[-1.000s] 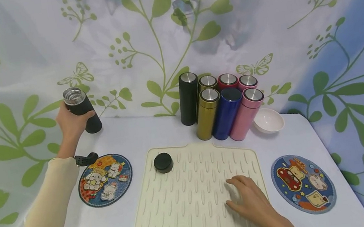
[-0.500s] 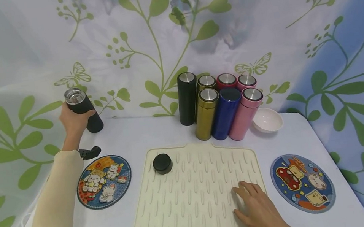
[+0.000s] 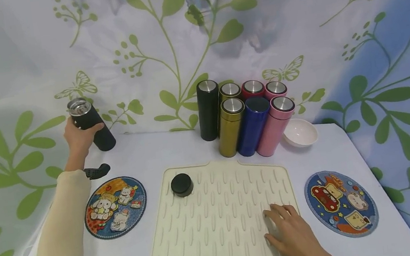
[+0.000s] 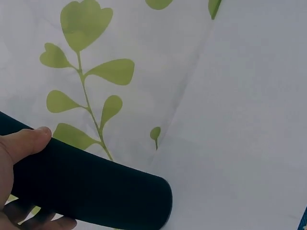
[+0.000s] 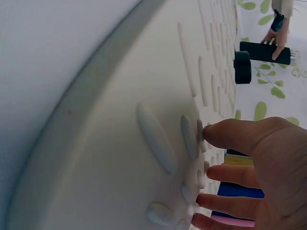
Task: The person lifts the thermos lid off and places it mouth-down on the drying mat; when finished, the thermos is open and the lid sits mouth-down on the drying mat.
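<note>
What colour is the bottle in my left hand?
The bottle is black with a silver mouth; the head view shows both best.

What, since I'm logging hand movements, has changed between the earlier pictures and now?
The right hand has shifted slightly rightward and toward the head camera over the cream mat. Nothing was taken hold of or let go: the left hand still grips the open black bottle. The black cap, the other bottles and the bowl stayed put.

right grip (image 5: 276,177) at ridged mat (image 5: 110,163)
</note>
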`<state>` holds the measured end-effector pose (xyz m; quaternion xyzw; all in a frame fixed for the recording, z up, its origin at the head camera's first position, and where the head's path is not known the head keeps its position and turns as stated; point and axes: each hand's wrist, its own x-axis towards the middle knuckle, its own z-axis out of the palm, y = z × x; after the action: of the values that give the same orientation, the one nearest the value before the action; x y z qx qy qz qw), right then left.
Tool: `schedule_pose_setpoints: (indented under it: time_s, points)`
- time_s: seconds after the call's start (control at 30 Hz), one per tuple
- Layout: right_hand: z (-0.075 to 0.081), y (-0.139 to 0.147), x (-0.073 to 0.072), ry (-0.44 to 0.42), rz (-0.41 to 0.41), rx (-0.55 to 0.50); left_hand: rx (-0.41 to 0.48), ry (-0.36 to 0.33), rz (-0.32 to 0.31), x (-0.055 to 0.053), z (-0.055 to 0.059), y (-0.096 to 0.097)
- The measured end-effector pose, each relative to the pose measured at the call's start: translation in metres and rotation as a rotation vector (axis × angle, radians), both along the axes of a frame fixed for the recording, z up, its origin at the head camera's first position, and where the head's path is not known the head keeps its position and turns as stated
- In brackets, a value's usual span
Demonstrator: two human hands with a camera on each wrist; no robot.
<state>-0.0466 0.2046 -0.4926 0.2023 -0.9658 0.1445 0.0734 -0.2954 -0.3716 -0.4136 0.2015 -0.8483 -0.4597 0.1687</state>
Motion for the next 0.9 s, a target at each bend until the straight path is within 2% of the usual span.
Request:
schedule_pose_setpoints:
  time_s: [0.23,0.37,0.63,0.73,0.9]
  points:
    - [-0.004,0.002,0.002,0.061,0.019,-0.009,-0.001,-0.004,-0.033,0.002,0.001,0.004]
    - [-0.004,0.002,0.001,0.059,0.017,-0.009,-0.005,-0.005,-0.036,0.005,0.002,0.007]
    - [-0.007,0.003,-0.002,0.072,0.021,-0.026,0.003,-0.063,-0.034,0.008,-0.001,0.007]
    - [-0.009,0.003,-0.001,0.072,0.014,-0.021,0.017,-0.096,-0.018,0.015,-0.007,0.011]
    - [-0.008,0.006,0.003,0.058,-0.004,-0.005,0.012,-0.092,0.084,0.036,-0.022,0.024]
